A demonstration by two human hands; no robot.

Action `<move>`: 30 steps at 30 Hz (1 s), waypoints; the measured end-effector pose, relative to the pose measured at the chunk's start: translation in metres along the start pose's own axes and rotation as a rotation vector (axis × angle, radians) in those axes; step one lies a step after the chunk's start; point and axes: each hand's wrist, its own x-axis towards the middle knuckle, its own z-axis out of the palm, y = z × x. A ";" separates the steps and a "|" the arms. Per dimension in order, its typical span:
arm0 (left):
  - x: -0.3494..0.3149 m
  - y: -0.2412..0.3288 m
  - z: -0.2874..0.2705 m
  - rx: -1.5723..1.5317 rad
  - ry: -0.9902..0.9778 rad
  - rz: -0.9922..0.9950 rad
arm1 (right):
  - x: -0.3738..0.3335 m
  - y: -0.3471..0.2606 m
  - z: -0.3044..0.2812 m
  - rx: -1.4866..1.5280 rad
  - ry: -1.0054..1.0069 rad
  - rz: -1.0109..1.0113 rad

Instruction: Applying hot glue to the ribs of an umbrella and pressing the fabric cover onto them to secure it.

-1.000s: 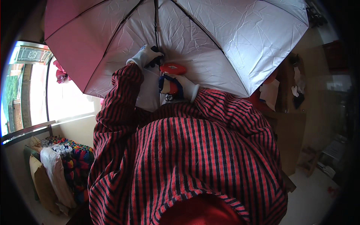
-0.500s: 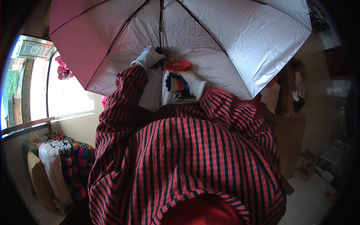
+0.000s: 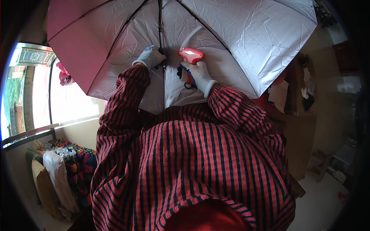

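An open umbrella (image 3: 254, 36) with a silvery lining fills the space in front of me, its ribs fanning outward. My left hand (image 3: 151, 57), in a pale glove with dark fingertips, is closed at the dark middle rib (image 3: 160, 23); the exact grip is partly hidden. Right of it, my right hand (image 3: 199, 75) in a similar glove is wrapped around the handle of a red tagging gun (image 3: 191, 56). The gun's head lies over the lining, apart from my left hand. A blurred pale strip curves above the gun.
At left, a bright window (image 3: 71, 100) stands above bundled multicoloured fabric (image 3: 79, 167) and a white sack (image 3: 58, 177). Pink cloth (image 3: 64, 74) hangs by the window. A brown wooden cabinet (image 3: 295, 134) stands at right, with papers and small items near it.
My right hand has raised the tagging gun and moved slightly right, away from my left hand. The umbrella and my left hand have shifted slightly left.
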 end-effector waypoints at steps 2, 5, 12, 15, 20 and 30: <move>0.000 0.004 -0.001 -0.017 -0.027 -0.011 | 0.001 0.003 0.001 -0.030 0.020 -0.023; -0.002 0.008 -0.002 0.089 -0.054 -0.080 | -0.003 0.001 0.006 0.072 -0.010 0.188; 0.004 -0.004 -0.028 0.222 0.269 -0.037 | -0.016 -0.020 0.014 0.155 -0.060 -0.058; 0.007 -0.044 -0.076 0.311 0.427 -0.134 | -0.007 -0.026 0.019 0.159 -0.074 -0.257; -0.007 -0.086 -0.120 0.298 0.719 -0.226 | 0.010 -0.034 0.017 0.059 0.005 -0.486; -0.043 0.006 0.047 0.063 0.435 0.076 | 0.010 -0.013 0.018 0.018 0.115 -0.394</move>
